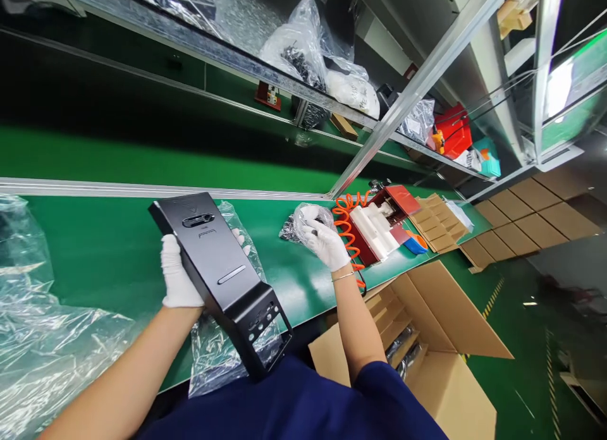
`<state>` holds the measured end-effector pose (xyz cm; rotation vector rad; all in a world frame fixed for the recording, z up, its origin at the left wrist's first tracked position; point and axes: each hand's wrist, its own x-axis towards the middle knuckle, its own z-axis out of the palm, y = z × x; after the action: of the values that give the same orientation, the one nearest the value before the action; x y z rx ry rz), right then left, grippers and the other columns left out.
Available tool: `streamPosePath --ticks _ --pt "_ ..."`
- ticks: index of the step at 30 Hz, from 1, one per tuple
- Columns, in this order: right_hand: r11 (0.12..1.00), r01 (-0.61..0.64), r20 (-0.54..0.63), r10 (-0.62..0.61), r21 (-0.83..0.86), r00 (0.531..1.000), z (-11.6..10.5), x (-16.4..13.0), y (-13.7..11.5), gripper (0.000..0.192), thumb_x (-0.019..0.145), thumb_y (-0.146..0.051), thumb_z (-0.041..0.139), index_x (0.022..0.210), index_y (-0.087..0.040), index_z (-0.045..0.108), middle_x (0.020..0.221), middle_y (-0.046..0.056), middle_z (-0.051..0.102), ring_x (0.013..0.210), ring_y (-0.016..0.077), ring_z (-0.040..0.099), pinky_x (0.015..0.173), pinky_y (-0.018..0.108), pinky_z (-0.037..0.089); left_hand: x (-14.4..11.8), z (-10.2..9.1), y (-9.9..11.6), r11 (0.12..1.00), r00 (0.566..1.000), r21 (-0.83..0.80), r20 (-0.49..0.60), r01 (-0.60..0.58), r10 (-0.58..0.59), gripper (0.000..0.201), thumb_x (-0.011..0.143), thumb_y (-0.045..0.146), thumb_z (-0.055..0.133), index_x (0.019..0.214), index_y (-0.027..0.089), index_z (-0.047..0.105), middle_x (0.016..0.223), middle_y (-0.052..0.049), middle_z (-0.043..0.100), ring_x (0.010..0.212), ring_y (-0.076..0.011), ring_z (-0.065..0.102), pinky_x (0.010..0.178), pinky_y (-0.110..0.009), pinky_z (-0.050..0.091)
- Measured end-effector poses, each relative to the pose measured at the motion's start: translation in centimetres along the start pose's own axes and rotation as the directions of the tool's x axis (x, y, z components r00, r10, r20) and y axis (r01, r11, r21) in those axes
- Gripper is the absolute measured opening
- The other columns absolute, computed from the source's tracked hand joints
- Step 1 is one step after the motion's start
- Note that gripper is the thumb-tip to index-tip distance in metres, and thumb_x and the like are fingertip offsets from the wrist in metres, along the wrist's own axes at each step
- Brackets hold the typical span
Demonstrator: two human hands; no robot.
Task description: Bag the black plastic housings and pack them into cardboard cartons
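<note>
My left hand [179, 275], in a white glove, grips a long black housing [222, 256] from its left edge and underside, with fingertips showing at its far right side. The housing lies tilted in front of my body; it has an oval recess, a slot and a cut-out end with several holes. My gloved right hand [327, 241] is at a small clear plastic bag [303, 219] with small black parts [288, 230] on the green bench. Its fingers are curled and closed round a small black part [314, 232], whose exact kind I cannot make out.
Clear plastic film [71, 339] covers the bench's left side; another clear bag [215, 358] lies under the housing. Right of my hand are an orange coiled hose [344, 222] and a red-and-white fixture [374, 231]. An open cardboard box [446, 377] stands beside the bench. Above runs a shelf [227, 51].
</note>
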<state>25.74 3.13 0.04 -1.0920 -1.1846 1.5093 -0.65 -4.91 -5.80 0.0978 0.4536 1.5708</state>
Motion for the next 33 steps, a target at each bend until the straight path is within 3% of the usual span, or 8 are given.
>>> streamPosePath --ticks 3,6,11,15,19,21,28,33 --pt "0.998 -0.066 0.116 0.064 0.014 0.991 2.4 0.3 -0.1 0.033 0.076 -0.03 0.072 0.107 -0.02 0.07 0.099 0.007 0.072 0.092 0.0174 0.069 0.057 0.02 0.052 -0.1 -0.3 -0.2 0.992 0.991 -0.084 0.103 0.098 -0.089 0.087 0.069 0.078 0.061 0.13 0.017 0.062 0.111 -0.015 0.075 0.092 -0.0354 0.072 0.079 -0.053 0.062" --pt "0.988 -0.118 0.196 0.136 -0.101 0.971 6.2 1.5 -0.5 0.021 0.078 -0.03 0.075 0.096 -0.02 0.07 0.095 0.007 0.074 0.091 0.0179 0.072 0.057 0.019 0.054 0.0 -0.3 -0.6 0.979 0.974 -0.101 0.159 0.179 -0.162 0.082 0.075 0.076 0.057 0.128 0.013 0.063 0.111 -0.017 0.075 0.092 -0.0355 0.073 0.081 -0.054 0.061" --pt "0.967 -0.052 0.322 0.134 -0.25 0.937 13.9 4.6 -0.4 0.026 0.078 -0.033 0.081 0.085 -0.019 0.061 0.087 0.004 0.072 0.083 0.0171 0.074 0.067 0.025 0.061 0.6 -0.4 -0.9 0.979 0.985 -0.165 0.138 0.121 -0.099 0.062 0.087 0.065 0.05 0.128 0.02 0.062 0.109 -0.012 0.076 0.091 -0.0288 0.074 0.082 -0.047 0.062" --pt "0.949 -0.005 0.322 0.113 -0.316 0.94 17.6 6.1 0.2 0.029 0.078 -0.032 0.082 0.081 -0.017 0.056 0.077 -0.001 0.068 0.07 0.0117 0.072 0.06 0.02 0.057 0.8 -0.8 -0.8 0.958 0.978 -0.231 0.16 0.172 -0.137 0.057 0.089 0.063 0.049 0.127 0.023 0.062 0.108 -0.009 0.076 0.091 -0.0272 0.074 0.084 -0.045 0.061" --pt "0.896 0.036 0.27 0.095 -0.442 0.958 18.5 6.0 0.2 0.014 0.079 -0.025 0.076 0.083 -0.017 0.066 0.076 -0.001 0.07 0.054 0.007 0.062 0.041 0.014 0.042 0.9 -1.0 -0.5 0.956 0.977 -0.256 0.188 0.145 -0.098 0.055 0.089 0.062 0.05 0.127 0.024 0.062 0.111 -0.008 0.076 0.096 -0.0271 0.073 0.086 -0.043 0.06" --pt "0.888 0.051 0.273 0.085 -0.457 0.958 18.4 5.7 0.0 0.008 0.08 -0.022 0.073 0.087 -0.018 0.072 0.081 0.0 0.073 0.054 0.0058 0.06 0.04 0.013 0.038 1.0 -1.1 -0.4 0.954 0.973 -0.257 0.203 0.157 -0.106 0.056 0.088 0.063 0.05 0.127 0.024 0.062 0.111 -0.009 0.076 0.097 -0.0279 0.073 0.087 -0.044 0.06" --pt "0.916 0.102 0.286 0.015 -0.389 0.958 18.1 5.5 0.5 0.018 0.074 -0.029 0.078 0.088 -0.018 0.073 0.088 0.003 0.075 0.075 0.0108 0.069 0.064 0.02 0.057 1.1 -1.4 -0.4 0.944 0.969 -0.278 0.218 0.176 -0.117 0.059 0.089 0.062 0.05 0.131 0.022 0.061 0.11 -0.009 0.077 0.097 -0.0274 0.074 0.095 -0.045 0.057" --pt "0.894 0.129 0.288 0.0 -0.428 0.958 18.6 5.4 0.9 0.013 0.074 -0.025 0.077 0.08 -0.017 0.069 0.08 0.001 0.071 0.072 0.0121 0.07 0.063 0.023 0.058 1.2 -1.7 -0.6 0.948 0.978 -0.289 0.192 0.13 -0.076 0.055 0.089 0.058 0.054 0.131 0.023 0.061 0.109 -0.007 0.077 0.095 -0.0273 0.074 0.097 -0.045 0.056"
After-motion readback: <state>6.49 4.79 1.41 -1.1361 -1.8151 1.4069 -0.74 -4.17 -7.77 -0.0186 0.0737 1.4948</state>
